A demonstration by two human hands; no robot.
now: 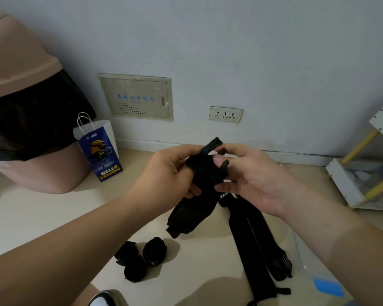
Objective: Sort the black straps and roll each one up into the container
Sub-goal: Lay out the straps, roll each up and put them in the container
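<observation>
Both hands hold one black strap up over the floor. My left hand grips its bunched upper part; my right hand pinches its thin loop end between thumb and fingers. The rest of that strap hangs down to the floor. Another long black strap lies flat on the floor below my right hand. Three rolled black straps sit together on the floor near my left forearm. A clear plastic container with a blue patch lies at the lower right, partly hidden by my right arm.
A pink bin with a black liner stands at the left, with a blue and white paper bag beside it. A white and yellow rack stands at the right. The wall carries a panel and a socket.
</observation>
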